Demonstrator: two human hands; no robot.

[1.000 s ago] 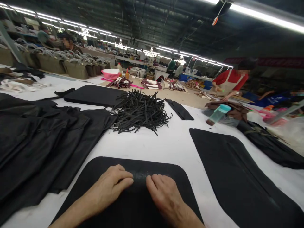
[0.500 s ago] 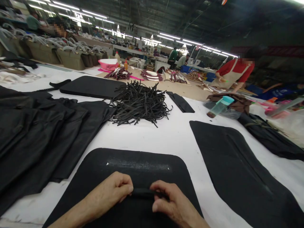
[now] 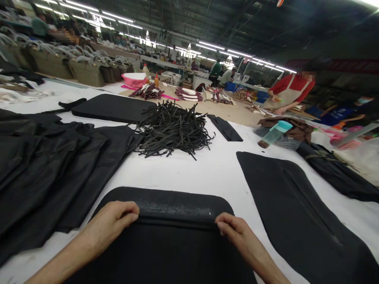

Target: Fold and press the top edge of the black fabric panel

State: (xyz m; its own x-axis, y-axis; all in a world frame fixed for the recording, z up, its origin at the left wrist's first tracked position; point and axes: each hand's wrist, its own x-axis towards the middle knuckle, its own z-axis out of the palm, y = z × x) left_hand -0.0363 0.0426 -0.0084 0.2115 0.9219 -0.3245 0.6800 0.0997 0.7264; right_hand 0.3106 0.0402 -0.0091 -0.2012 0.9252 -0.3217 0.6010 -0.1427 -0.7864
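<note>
A narrow black strip (image 3: pixel 177 223) is stretched straight between my two hands, just below a shiny, whitish smeared band on a black panel (image 3: pixel 171 252). My left hand (image 3: pixel 118 217) pinches the strip's left end, and my right hand (image 3: pixel 233 228) pinches its right end, thumb against fingers. Both hands are over the panel, which has rounded upper corners and lies on the white table surface. A small white mark shows near my right fingertips. Whether the strip touches the panel I cannot tell.
Beyond the panel lies a heap of thin black strips (image 3: pixel 176 130). Layered black pieces (image 3: pixel 44 169) cover the left side. Another black panel (image 3: pixel 296 205) lies at right, near a teal-lidded bottle (image 3: pixel 274 134). A co-worker in a red top (image 3: pixel 291 90) stands across the table.
My hands have moved apart and slightly up the panel, and the strip between them is now drawn out straight along the lower edge of the smeared band.
</note>
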